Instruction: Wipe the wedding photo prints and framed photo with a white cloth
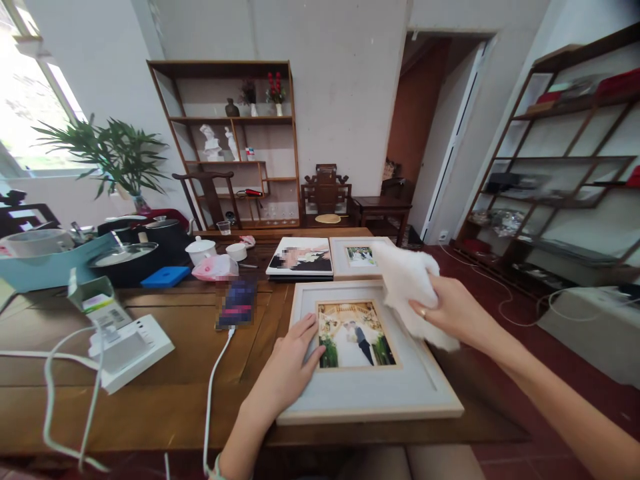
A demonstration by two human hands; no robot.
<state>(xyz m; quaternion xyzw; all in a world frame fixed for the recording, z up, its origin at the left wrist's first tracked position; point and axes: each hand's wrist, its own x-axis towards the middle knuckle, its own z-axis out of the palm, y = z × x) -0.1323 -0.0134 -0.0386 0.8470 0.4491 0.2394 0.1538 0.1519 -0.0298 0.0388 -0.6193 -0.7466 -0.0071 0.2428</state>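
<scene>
A large framed wedding photo [370,393] with a pale mat and light wood frame lies flat at the near edge of the wooden table [165,400]. My left hand [290,363] rests flat on the frame's left side, fingers stretched out. My right hand [453,310] is closed around a white cloth [407,280], held just above the frame's upper right corner. Two more pictures lie behind it: a smaller framed photo [360,257] and a dark-edged photo album [301,258].
A phone [237,303] with a white cable [213,393], a white power strip [131,350], a small carton [97,300], pots [127,257], cups and a blue tray [47,267] crowd the table's left. Shelving stands at the back wall and along the right; red floor lies to the right.
</scene>
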